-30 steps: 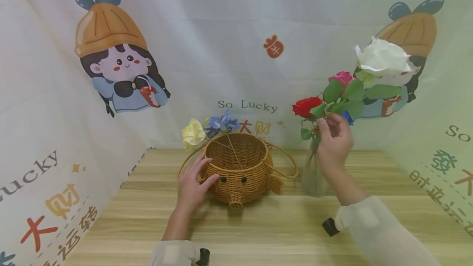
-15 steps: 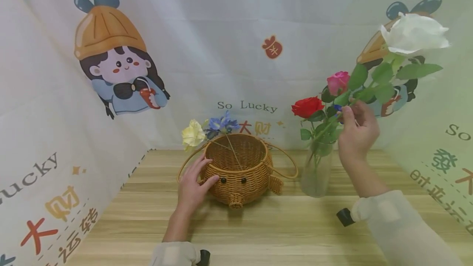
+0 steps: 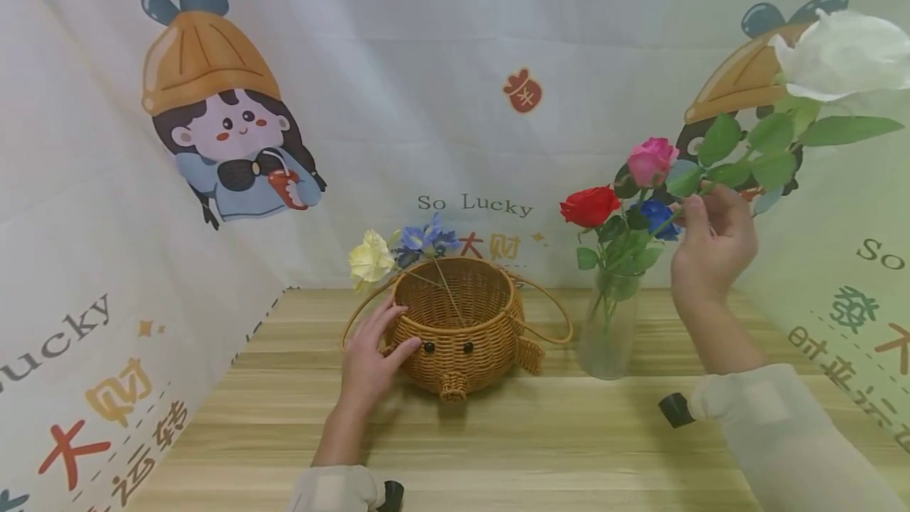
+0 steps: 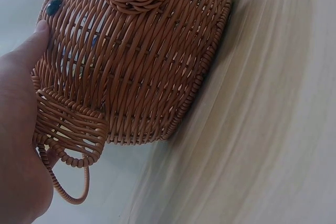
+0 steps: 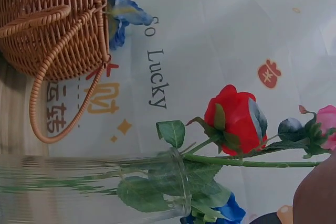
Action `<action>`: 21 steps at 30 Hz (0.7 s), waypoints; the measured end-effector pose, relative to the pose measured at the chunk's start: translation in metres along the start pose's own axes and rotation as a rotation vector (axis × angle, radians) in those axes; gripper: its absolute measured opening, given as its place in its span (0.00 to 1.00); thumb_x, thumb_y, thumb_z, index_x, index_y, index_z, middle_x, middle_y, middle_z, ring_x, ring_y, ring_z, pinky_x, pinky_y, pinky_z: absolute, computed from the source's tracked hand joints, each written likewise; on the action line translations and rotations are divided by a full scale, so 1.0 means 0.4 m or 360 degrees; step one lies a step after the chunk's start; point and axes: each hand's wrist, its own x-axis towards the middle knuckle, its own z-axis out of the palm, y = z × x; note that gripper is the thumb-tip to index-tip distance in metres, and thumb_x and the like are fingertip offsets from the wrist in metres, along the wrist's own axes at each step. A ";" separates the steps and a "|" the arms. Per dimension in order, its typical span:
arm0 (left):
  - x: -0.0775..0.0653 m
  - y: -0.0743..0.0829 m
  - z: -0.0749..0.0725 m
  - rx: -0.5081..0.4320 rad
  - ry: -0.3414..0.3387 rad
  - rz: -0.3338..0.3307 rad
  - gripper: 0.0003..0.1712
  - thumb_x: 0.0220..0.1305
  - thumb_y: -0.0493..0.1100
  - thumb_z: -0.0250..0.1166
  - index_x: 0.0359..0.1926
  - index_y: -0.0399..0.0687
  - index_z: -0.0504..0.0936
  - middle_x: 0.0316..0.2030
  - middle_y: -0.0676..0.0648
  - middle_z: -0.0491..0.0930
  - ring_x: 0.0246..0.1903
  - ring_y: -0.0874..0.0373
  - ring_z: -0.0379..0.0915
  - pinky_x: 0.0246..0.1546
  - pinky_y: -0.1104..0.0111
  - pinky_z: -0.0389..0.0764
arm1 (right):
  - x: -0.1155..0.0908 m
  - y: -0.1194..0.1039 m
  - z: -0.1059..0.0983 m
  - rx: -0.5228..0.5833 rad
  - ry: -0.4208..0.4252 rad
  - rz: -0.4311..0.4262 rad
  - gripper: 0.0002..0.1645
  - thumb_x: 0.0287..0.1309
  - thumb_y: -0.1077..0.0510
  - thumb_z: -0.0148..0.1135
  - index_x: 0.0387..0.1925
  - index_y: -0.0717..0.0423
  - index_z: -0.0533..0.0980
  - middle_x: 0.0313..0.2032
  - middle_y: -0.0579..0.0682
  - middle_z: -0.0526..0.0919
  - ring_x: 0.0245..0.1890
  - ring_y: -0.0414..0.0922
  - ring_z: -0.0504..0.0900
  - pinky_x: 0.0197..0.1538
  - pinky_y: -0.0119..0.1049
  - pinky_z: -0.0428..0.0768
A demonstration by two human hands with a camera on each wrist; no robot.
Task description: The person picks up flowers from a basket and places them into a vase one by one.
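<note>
Though unable to see all of the white rose [image 3: 842,62], clipped at the head view's right edge — pinches it beside the glass vase [image 3: 593,346] with the right grip [image 3: 714,251], rests the left grip [image 3: 373,354] loosely against the wicker basket [image 3: 490,366].

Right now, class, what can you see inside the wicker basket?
Inside the basket are thin stems; a yellow flower and a blue flower lean out of it. Its front wall hides the bottom, so whether anything else lies there cannot be told.
</note>
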 end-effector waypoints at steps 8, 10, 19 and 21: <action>0.001 0.000 0.000 0.0018 0.0003 0.0016 0.30 0.56 0.51 0.72 0.59 0.51 0.78 0.68 0.49 0.66 0.66 0.42 0.59 0.62 0.39 0.56 | -0.002 0.007 -0.007 -0.0056 -0.0009 0.0052 0.07 0.59 0.68 0.65 0.39 0.60 0.80 0.30 0.47 0.78 0.32 0.42 0.80 0.38 0.29 0.81; 0.001 -0.001 0.001 0.0022 0.0013 0.0024 0.30 0.55 0.51 0.73 0.59 0.52 0.78 0.68 0.48 0.66 0.66 0.42 0.60 0.61 0.39 0.56 | -0.006 0.010 -0.010 -0.0110 -0.0008 0.0112 0.06 0.59 0.67 0.65 0.38 0.58 0.80 0.31 0.46 0.78 0.33 0.41 0.79 0.40 0.29 0.80; -0.001 -0.004 0.003 0.0026 0.0035 0.0031 0.30 0.55 0.51 0.73 0.59 0.52 0.79 0.68 0.48 0.67 0.65 0.43 0.61 0.60 0.38 0.55 | -0.035 0.053 -0.030 -0.0428 -0.0126 0.0304 0.09 0.61 0.64 0.64 0.44 0.58 0.79 0.33 0.41 0.80 0.29 0.34 0.81 0.45 0.28 0.78; -0.001 -0.003 0.003 0.0027 0.0040 0.0037 0.29 0.55 0.51 0.72 0.59 0.52 0.79 0.68 0.48 0.67 0.65 0.43 0.61 0.60 0.38 0.56 | -0.044 0.065 -0.035 -0.0473 -0.0161 0.0300 0.11 0.61 0.64 0.64 0.46 0.58 0.78 0.34 0.42 0.81 0.27 0.33 0.81 0.44 0.27 0.79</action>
